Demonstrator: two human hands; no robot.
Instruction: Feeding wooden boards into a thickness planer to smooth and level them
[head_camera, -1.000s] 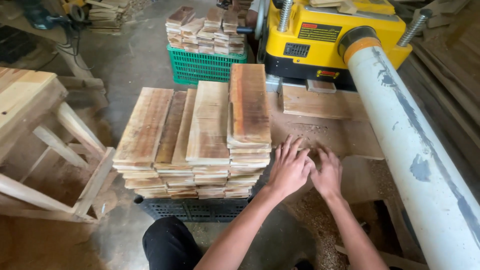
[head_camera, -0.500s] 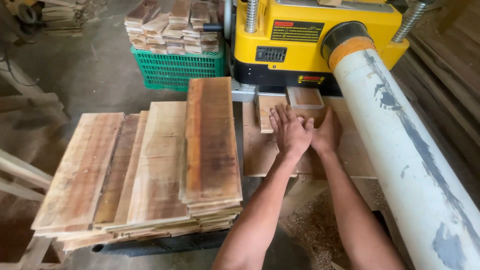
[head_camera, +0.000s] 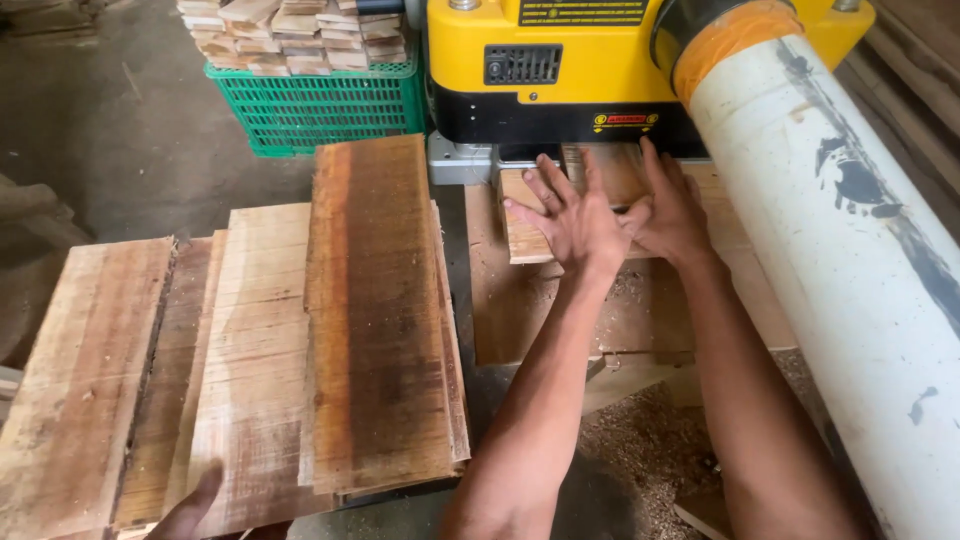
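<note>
Board (head_camera: 530, 225), a short pale plank, lies flat on the infeed table (head_camera: 520, 320) of the yellow planer (head_camera: 560, 70), its far end at the machine's mouth. From the head view, the left hand (head_camera: 575, 225) presses down on it with fingers spread wide and flat, gripping nothing; the right hand (head_camera: 675, 215) lies just beside it, palm down, fingers stretched toward the mouth and also closed on nothing.

Both sets of fingertips are near the opening, so I judge the main risk to be a hand drawn in too far with the wood; an uneven push could also skew the board.

Room is tight on the right, where a white pipe (head_camera: 830, 260) runs along the table's right edge beside the forearm. On the left, a stack of planks (head_camera: 300, 340) stands just past the table's left edge. A green crate (head_camera: 320, 110) of cut pieces stands beyond, left of the planer. Sawdust (head_camera: 650, 450) lies below the near edge.
</note>
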